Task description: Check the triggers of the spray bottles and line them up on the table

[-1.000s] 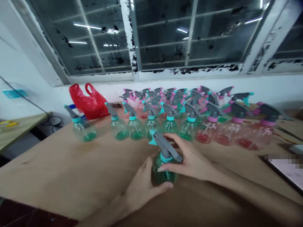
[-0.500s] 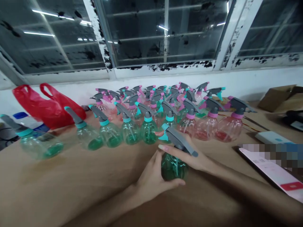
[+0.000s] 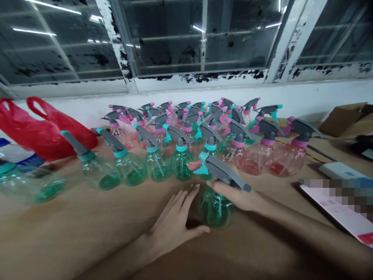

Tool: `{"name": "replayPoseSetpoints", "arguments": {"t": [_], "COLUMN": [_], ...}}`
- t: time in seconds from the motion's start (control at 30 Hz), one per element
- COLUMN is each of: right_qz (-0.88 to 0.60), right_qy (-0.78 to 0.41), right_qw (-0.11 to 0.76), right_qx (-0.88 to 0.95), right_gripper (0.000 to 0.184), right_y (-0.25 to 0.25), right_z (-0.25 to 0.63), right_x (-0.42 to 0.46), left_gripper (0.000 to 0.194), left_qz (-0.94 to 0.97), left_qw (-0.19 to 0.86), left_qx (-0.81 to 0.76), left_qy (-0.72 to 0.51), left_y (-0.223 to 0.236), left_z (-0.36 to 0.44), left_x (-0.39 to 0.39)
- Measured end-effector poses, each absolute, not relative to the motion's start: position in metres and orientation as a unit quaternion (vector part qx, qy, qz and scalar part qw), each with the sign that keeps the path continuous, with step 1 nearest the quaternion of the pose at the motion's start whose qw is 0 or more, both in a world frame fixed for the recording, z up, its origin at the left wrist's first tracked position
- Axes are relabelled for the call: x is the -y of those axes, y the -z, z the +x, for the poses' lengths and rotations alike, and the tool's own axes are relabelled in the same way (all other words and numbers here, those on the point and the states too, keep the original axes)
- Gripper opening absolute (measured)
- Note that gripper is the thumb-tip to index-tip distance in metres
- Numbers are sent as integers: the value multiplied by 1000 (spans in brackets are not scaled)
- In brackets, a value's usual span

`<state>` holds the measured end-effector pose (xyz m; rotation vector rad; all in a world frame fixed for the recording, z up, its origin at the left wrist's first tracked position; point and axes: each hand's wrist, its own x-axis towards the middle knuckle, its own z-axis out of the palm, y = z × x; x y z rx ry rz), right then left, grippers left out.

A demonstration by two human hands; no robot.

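A green see-through spray bottle (image 3: 217,210) with a grey and teal trigger head stands upright on the wooden table (image 3: 96,233) in front of me. My right hand (image 3: 233,190) is closed around its neck, just under the head; part of the fingers is hidden behind the bottle. To the left of the bottle, my left hand (image 3: 175,221) is open, fingers stretched out and thumb apart, holding nothing. Just beyond my hands runs a row of similar bottles, among them a green spray bottle (image 3: 183,161) with a teal collar and a pink spray bottle (image 3: 288,155).
Several more spray bottles crowd toward the wall. At the left lies a red plastic bag (image 3: 58,132), with a tipped-looking green bottle (image 3: 32,186) nearer me. On the right are a phone (image 3: 332,210), a white box (image 3: 338,171) and an open carton (image 3: 340,118).
My left hand has let go of the green spray bottle and moved left, its fingers opening. My right hand still grips the bottle's neck. The view has shifted slightly.
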<state>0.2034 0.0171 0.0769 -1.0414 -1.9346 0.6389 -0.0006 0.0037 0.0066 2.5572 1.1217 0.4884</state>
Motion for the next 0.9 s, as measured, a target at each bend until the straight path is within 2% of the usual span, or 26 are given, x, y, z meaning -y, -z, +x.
{"name": "replayPoseSetpoints", "arguments": {"t": [0.27,0.7,0.9], "right_qz": [-360,-391,-409], "right_qy": [-367,-382,-355], "right_qw": [430,438,441], "right_qx": [742,714,716], "right_gripper": [41,26,27], "right_y": [-81,-83,-86], "right_z": [202,199,197], "right_x": [-14,-10,-9], "left_gripper": [71,65,65], "left_qz": [921,927,925], "left_qw": [47,38,44], "left_qx": [-369,-354,-358], "left_qy": [-113,-115,-119], "left_y": [1,-2,-3], "left_z": [-6,-5,-5], "left_x": [-5,-5,-5]}}
